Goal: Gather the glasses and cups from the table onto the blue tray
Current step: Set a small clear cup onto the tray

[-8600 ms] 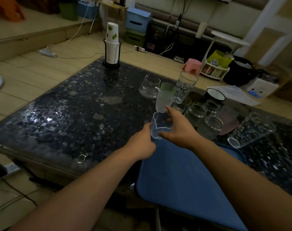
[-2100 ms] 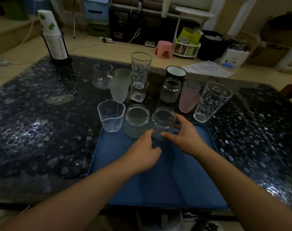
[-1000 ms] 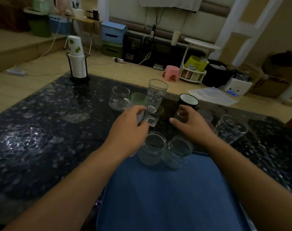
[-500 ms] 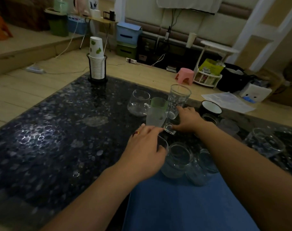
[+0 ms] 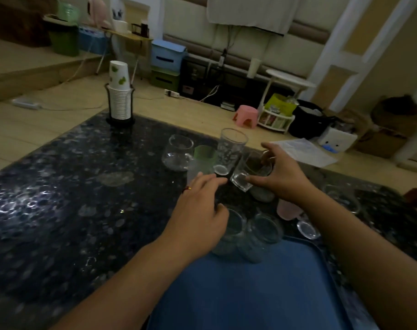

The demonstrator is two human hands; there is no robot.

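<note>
The blue tray [image 5: 250, 289] lies at the near table edge with two clear jars [image 5: 262, 236] at its far end. My right hand [image 5: 283, 177] grips a small clear glass [image 5: 244, 173], tilted and lifted off the table. My left hand [image 5: 200, 215] hovers over the tray's far left corner, fingers apart, holding nothing; it hides a clear cup there. Behind stand a tall patterned glass [image 5: 230, 151], a frosted green cup [image 5: 201, 160] and a round clear mug [image 5: 177, 153]. A pink cup [image 5: 287, 208] and another clear glass [image 5: 308, 228] sit under my right forearm.
A stack of paper cups [image 5: 119, 96] in a black holder stands at the far left corner of the dark speckled table [image 5: 71, 198]. Beyond the far table edge is wooden floor with a pink stool [image 5: 245, 115], papers and boxes.
My right hand has taken hold of the small clear glass beside the tall glass and lifted it, tilted, off the table. My left hand has stayed near the tray's far left corner.
</note>
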